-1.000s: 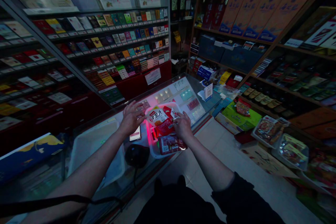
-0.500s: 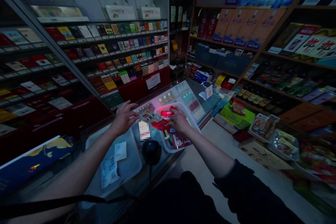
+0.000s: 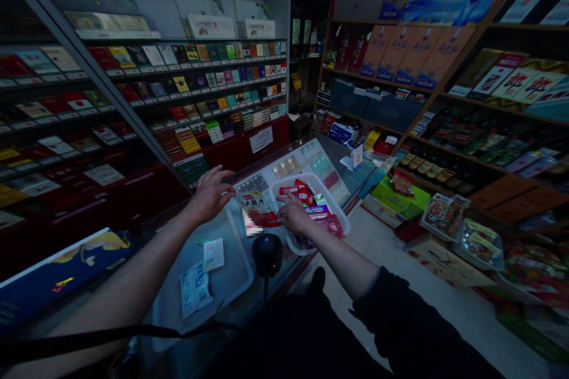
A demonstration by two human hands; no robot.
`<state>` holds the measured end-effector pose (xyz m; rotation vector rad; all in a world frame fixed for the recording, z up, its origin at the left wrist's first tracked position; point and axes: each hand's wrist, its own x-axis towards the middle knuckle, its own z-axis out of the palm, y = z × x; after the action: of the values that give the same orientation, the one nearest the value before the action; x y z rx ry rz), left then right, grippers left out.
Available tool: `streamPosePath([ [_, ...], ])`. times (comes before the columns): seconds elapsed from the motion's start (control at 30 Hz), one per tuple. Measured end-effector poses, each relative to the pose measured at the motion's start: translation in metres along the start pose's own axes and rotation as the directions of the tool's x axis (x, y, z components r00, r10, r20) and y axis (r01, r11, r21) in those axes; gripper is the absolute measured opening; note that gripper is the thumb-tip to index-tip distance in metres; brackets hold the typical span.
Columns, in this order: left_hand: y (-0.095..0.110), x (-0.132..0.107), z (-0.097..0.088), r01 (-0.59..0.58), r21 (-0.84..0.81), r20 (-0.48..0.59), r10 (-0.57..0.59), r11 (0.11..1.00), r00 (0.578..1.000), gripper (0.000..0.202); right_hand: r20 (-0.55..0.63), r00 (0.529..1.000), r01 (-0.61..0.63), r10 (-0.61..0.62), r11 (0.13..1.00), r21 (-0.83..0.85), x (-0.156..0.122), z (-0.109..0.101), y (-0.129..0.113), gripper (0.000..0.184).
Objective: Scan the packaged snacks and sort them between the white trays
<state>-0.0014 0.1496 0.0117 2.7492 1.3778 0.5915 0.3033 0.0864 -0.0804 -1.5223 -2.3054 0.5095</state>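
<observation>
right hand [image 3: 294, 217] grip closed on a red packet [image 3: 267, 219] by the tray [image 3: 345, 226] rim; left hand [image 3: 212, 192] grip spread, empty. i judge it light, crinkly, slippery: take its edge.

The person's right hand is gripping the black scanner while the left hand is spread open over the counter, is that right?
Not quite. The head view shows the right hand on a red packet at the rim of the tray; the scanner stands untouched beside it. The left hand is indeed spread open over the counter.
</observation>
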Motion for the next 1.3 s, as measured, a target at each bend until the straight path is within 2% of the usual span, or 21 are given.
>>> streamPosePath([
  [0.17,0.004,-0.001,-0.001,0.004,0.009,-0.001,-0.004,1.000,1.000,0.023,-0.018,1.000,0.013,-0.013,1.000,-0.002,-0.001,0.009,0.001,0.016],
  [0.33,0.012,-0.006,-0.002,0.000,0.019,0.007,0.000,1.000,1.000,0.023,0.033,0.999,-0.006,0.006,1.000,-0.010,-0.003,0.007,0.000,0.014],
  [0.5,0.016,-0.014,0.000,0.025,0.045,0.013,-0.025,0.999,1.000,0.021,0.020,1.000,-0.012,0.012,1.000,-0.020,-0.005,0.009,0.000,0.012],
  [0.77,0.000,-0.034,0.001,0.036,0.063,0.009,-0.036,0.997,0.999,0.021,-0.042,0.999,0.019,-0.020,0.999,-0.027,-0.002,0.002,-0.006,0.012],
  [1.03,-0.022,-0.074,-0.020,0.107,0.049,-0.063,-0.103,0.993,0.993,0.027,-0.096,0.993,0.065,-0.067,0.998,-0.020,0.011,-0.013,-0.047,0.014],
  [1.17,-0.036,-0.104,-0.029,0.184,0.055,-0.067,-0.181,0.981,0.981,0.029,-0.087,0.989,0.118,-0.118,0.993,0.003,0.019,-0.003,-0.074,0.015],
  [1.3,-0.050,-0.136,-0.033,0.249,0.077,-0.025,-0.248,0.965,0.968,0.029,-0.029,0.986,0.163,-0.164,0.986,-0.014,0.024,0.018,-0.099,0.016],
])
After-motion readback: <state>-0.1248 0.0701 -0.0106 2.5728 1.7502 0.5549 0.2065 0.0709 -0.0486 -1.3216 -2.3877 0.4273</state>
